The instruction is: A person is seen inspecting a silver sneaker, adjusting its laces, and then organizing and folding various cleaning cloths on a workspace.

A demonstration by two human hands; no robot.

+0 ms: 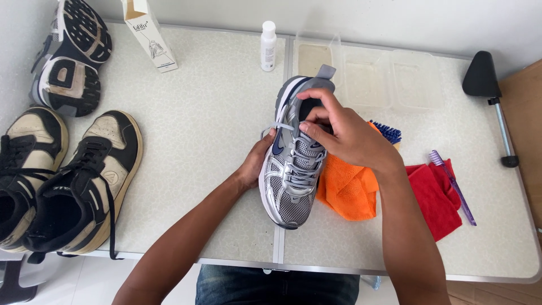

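A silver and grey mesh running shoe [292, 169] with a dark blue side mark stands on the table, toe toward me. My left hand [257, 161] grips its left side at mid-length. My right hand [339, 130] sits over the tongue area, fingers pinching the grey lace [276, 127] near the top eyelets. A loop of lace sticks out to the left. My right hand hides part of the shoe's right side.
Orange cloth [347, 189] and red cloth [435, 197] lie right of the shoe, with a blue brush [388, 133] and purple toothbrush [454, 186]. Black-and-cream sneakers [68, 175], an upturned shoe [73, 56], a carton [149, 34], a white bottle [269, 45] and clear containers [367, 76] surround.
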